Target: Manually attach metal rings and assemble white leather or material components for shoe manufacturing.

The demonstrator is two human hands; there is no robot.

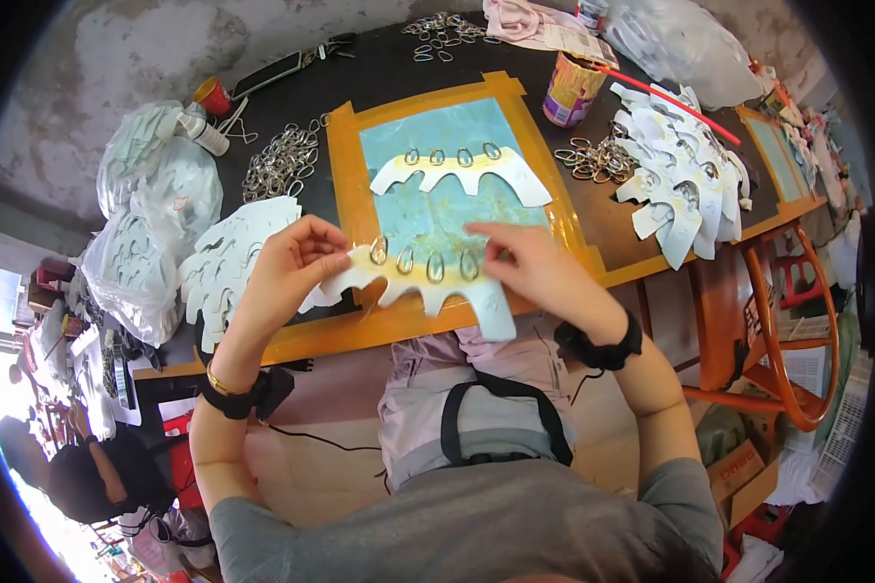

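Open room: the blue mat (476, 209) between the far card (457, 170) and the near card (413, 277) is bare. Left approach is hemmed by the card stack (228, 257), the ring pile (282, 160) and bags (151, 209). Right approach is narrowed by rings (593, 158), the finished stack (685, 185) and a cup (572, 89). The near edge is taken up by both forearms.

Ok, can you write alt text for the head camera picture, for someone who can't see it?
Seen from above, a person's left hand and right hand hold a white scalloped card fitted with four metal rings over a blue mat on a dark table. A second ringed card, loose rings and stacks of cards lie around.
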